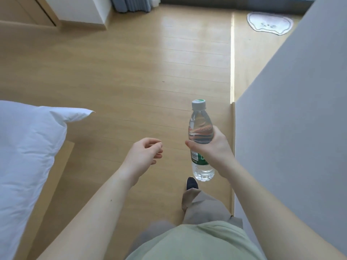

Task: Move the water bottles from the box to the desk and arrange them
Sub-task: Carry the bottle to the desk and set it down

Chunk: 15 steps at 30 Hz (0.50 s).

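clear plastic water bottle (201,139) stands upright in the right hand (211,149), fingers wrapped round its middle; the left hand (144,154) beside it hangs loosely curled, holding nothing. held one-handed while walking, the smooth bottle could slip and drop onto the wooden floor (131,72) below.

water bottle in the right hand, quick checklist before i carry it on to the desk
1. Grip: right hand wraps the water bottle at mid-body: ok.
2. Bottle upright: slightly tilted, cap up: ok.
3. Cap on: ok.
4. Left hand free, fingers loosely curled, holding nothing: ok.
5. Floor ahead, nothing in the path: ok.
6. Desk and box in view: cannot tell, neither shows.
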Tool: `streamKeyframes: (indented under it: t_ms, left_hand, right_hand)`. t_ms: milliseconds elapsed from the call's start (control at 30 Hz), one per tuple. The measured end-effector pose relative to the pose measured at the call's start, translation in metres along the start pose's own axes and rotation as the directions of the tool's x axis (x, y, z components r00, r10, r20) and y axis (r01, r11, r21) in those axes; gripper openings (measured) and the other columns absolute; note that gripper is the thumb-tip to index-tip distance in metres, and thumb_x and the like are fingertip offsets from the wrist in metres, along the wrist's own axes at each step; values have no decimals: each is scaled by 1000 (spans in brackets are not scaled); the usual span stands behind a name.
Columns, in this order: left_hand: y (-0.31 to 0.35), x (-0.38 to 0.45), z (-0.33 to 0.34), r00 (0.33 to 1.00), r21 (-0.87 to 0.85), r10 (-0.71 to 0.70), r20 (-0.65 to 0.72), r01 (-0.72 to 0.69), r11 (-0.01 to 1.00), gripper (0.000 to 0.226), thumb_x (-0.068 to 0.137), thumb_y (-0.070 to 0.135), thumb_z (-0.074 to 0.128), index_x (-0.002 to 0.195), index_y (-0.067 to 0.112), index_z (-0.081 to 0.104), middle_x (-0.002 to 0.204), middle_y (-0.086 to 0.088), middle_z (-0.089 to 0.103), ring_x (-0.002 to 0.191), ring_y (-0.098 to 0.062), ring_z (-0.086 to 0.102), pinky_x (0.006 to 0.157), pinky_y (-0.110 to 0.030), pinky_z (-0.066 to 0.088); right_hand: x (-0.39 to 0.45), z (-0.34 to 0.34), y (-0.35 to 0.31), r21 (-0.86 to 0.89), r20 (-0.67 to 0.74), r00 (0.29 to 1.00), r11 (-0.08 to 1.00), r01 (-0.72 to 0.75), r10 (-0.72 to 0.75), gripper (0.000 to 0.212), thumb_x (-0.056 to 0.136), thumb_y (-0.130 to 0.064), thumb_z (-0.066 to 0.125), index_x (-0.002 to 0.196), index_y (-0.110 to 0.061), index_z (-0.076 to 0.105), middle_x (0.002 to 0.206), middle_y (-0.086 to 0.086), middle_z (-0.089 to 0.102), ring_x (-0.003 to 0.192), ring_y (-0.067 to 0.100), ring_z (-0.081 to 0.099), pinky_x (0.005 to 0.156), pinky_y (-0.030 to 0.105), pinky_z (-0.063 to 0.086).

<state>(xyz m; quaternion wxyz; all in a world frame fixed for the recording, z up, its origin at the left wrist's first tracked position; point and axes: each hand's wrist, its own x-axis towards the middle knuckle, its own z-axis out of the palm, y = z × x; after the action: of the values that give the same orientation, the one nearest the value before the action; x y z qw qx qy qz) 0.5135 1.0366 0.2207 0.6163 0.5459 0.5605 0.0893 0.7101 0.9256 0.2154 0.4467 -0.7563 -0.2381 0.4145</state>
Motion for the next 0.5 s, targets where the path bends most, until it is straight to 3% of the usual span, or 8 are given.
streamKeyframes:
  t_ms: [233,500]
  left_hand:
    - [34,46,-1,994,-94,-55,-98,46,995,11,98,31,62,105,26,70,95,3,77,84,-8,75,76,-30,58]
    - [74,103,-39,981,-152,-84,-172,58,987,10,99,28,63,106,24,68,96,1,77,84,-9,75,83,-34,60]
  right_hand:
    - [87,-4,-43,-94,153,987,994,59,-45,58,60,-42,89,110,-28,62,99,-11,74,89,0,70,86,33,57]
    - [164,32,-87,-153,254,967,986,59,-19,62,54,-50,85,108,-32,60,101,-11,73,93,5,70,85,35,58]
